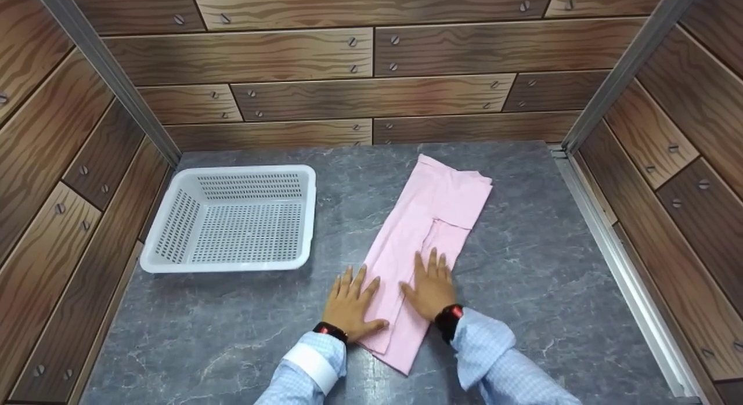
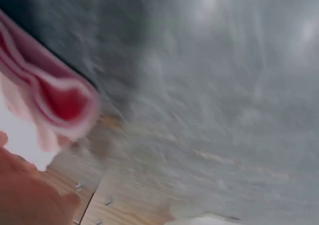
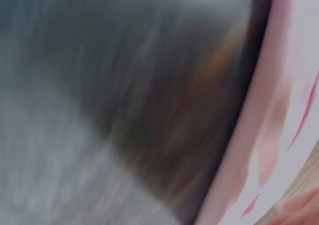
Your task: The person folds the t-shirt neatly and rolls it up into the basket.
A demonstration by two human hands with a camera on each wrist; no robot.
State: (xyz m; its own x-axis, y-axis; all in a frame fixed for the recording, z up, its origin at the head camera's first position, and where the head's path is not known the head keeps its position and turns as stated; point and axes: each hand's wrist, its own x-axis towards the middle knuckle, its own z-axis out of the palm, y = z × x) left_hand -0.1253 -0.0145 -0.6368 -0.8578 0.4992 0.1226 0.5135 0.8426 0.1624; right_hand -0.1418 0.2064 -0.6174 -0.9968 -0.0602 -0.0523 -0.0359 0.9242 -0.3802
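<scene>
Pink cloth is folded into a long strip on the grey worktop, lying at a slant: far end toward 1 o'clock, near end toward 7. You've got both hands on it, nearer the 7 o'clock end.

Your left hand: fingers straight and spread, aimed about 12. It straddles the cloth's 9 o'clock edge, thumb lying on the fabric toward 3. Nothing pinched or gripped.

Your right hand: just shy of 3 o'clock from the left one, laid on the strip. Fingers extended and parted, aimed about 12, thumb out toward 10. Also no grasp. Can't tell how hard either hand presses.

Fabric: a crosswise edge shows near the far end, on the 3 o'clock side; a long edge runs down the strip; layers end stepped at 7.

White basket, perforated, sits at 10 o'clock from your left hand, well apart from the cloth.

Wrist views are blurred. Left one has a rounded fold at 9 o'clock, deeper red inside. Right one has the cloth edge running from 1 to 6.

You're wearing dark wristbands and light blue sleeves. Wood-pattern wall at 12.
</scene>
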